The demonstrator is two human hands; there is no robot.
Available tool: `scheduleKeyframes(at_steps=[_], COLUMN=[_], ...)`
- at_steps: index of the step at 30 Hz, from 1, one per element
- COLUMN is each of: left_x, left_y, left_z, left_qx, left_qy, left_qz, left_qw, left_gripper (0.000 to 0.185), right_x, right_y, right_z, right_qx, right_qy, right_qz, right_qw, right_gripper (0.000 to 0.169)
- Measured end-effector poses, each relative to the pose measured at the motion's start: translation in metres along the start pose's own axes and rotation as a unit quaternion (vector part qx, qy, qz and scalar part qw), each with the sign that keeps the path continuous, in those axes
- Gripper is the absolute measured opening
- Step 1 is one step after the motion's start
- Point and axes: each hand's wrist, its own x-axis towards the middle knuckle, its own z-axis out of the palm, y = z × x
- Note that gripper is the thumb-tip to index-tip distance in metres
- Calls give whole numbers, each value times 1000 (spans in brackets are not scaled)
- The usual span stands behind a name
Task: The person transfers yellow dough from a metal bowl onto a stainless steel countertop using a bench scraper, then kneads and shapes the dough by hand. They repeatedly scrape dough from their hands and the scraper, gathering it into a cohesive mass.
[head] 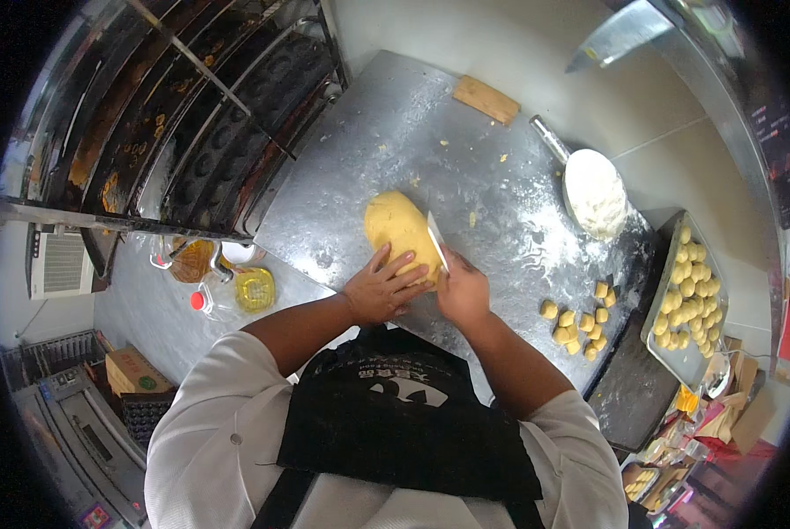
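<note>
A large lump of yellow dough [395,221] lies on the floured metal worktable [342,159] in front of me. My left hand [385,287] rests on the near part of the lump with its fingers spread. In my right hand [464,287] is the grip of a knife or flat scraper, whose pale blade [436,237] stands against the dough's right side. How deep the edge sits in the dough I cannot tell. To the right, several small dough pieces [566,319] lie loose on the tabletop.
A metal scoop heaped with flour [596,192] lies at the right, near a wooden block [486,99] by the wall. Beyond it, a metal tray [682,367] holds many dough balls. A rack of dark baking trays [236,132] stands left, above plastic oil bottles [254,291].
</note>
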Motion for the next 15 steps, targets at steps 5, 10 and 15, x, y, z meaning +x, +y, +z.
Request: scheduleKeyframes(at_steps=[5, 10, 15], left_x=[-11, -4, 4], left_y=[2, -19, -82], left_z=[-9, -8, -31], left_qx=[-76, -302, -401], left_qy=[30, 226, 247], left_qz=[21, -212, -363], left_qw=[996, 902, 804], left_gripper=[83, 73, 57], right_x=[31, 58, 23], right_y=[54, 106, -21], right_z=[-39, 55, 20], right_qx=[55, -156, 55], right_qy=[62, 1, 36], right_qz=[34, -120, -136], right_qw=[996, 980, 989], right_gripper=[24, 24, 26])
